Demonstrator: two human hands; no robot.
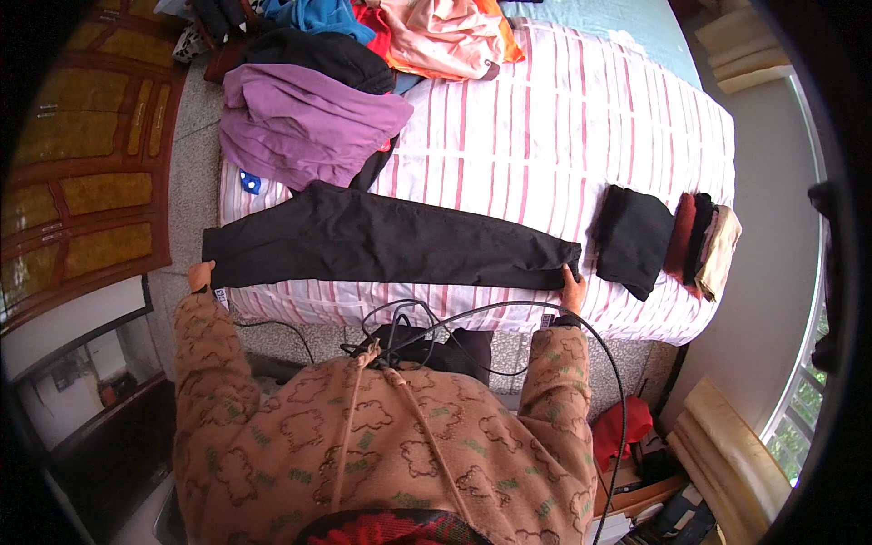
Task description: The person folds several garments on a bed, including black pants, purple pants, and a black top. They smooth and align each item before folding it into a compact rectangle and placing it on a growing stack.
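A pair of black trousers (381,238) lies stretched lengthwise along the near side of a bed (504,157) with a striped sheet. My left hand (201,276) grips the near corner of the wide waist end, out past the bed's left edge. At the other end, my right hand (573,289) holds the narrow leg cuffs, thumb on top and fingers partly hidden. The two legs appear laid one over the other, with soft creases near the cuffs. A purple garment (313,122) lies just beyond the waist end.
Heaped clothes (436,34) cover the bed's far left. Right of the cuffs sit a folded black garment (633,238) and a row of folded clothes (702,245). A black cable (616,381) loops before my chest. A wooden cabinet (88,150) stands left; a curtain (736,449) hangs right.
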